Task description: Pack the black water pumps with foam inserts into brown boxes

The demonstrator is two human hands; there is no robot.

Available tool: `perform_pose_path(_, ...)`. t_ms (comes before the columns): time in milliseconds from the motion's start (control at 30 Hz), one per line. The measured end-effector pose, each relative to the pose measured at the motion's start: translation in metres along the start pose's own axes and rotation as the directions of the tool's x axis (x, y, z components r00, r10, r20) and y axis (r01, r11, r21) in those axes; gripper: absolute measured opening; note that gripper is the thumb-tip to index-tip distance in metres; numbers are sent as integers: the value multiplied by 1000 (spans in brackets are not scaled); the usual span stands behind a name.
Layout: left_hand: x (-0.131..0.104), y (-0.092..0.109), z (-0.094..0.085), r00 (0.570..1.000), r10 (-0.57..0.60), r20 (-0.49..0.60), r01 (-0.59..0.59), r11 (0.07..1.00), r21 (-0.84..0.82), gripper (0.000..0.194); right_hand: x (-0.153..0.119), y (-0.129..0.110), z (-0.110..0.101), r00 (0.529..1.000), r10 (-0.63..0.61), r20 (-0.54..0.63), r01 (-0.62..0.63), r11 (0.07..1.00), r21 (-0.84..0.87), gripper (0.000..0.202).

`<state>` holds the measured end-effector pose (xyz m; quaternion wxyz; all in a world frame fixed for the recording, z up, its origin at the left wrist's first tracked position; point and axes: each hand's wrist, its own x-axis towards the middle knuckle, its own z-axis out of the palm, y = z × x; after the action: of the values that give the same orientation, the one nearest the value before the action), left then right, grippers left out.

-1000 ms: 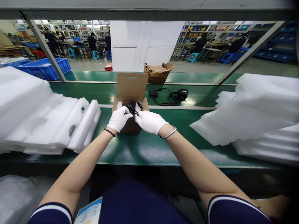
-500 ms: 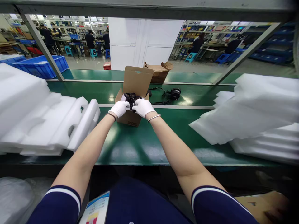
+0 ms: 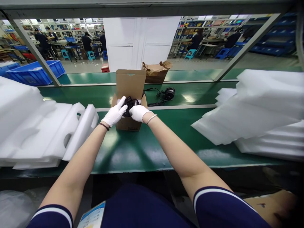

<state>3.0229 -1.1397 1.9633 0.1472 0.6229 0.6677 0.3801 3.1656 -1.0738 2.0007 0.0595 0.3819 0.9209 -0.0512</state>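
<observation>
1. While its lid is raised at the far side, the box is set on the green worktop, directly ahead of the body.
2. Black cable is bunched inside the box, partly covered by the fingers; what is packed beneath it cannot be told.
3. The left hand is placed over the left side of the opening, its fingers parted and extended over the cable; nothing is seen to be clasped by it.
4. The right hand is placed over the right side, its fingers bent down to the cable; whether the cable is gripped cannot be told, since the fingertips are hidden.
5. White gloves are worn on both hands; a beaded bracelet is worn on the left wrist and a bangle on the right.
6. Beyond the box, to the right, a round black device is laid beside its cord.
7. Behind the box, a paper bag is placed.
8. White foam is stacked at both sides, the left pile and the right pile being kept well apart from the box.
</observation>
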Motion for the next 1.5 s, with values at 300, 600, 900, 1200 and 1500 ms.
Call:
perform_pose_path(300, 14, 18, 2, 895, -28, 446, -213, 851, 480, 34, -3, 8, 13, 939, 309, -151, -256, 921, 293, 39)
perform_pose_path(600, 16, 20, -6, 965, 65, 253, -188, 845, 501, 35, 13, 19, 6, 998, 51, 32, -53, 996, 75, 34)
perform_pose_path(900, 52, 31, -9, 850, -82, 520, -316, 711, 628, 32, 25, 37, 7, 979, -87, -185, 102, 992, 76, 63)
perform_pose_path(1200, 33, 38, 0, 778, -55, 626, -418, 698, 581, 35, 31, 39, 1, 963, -265, -42, 260, 961, -94, 96)
perform_pose_path(1500, 21, 37, 6, 961, -103, 258, -81, 785, 614, 29, 57, 43, -25, 893, -393, 220, 403, 915, -3, 75)
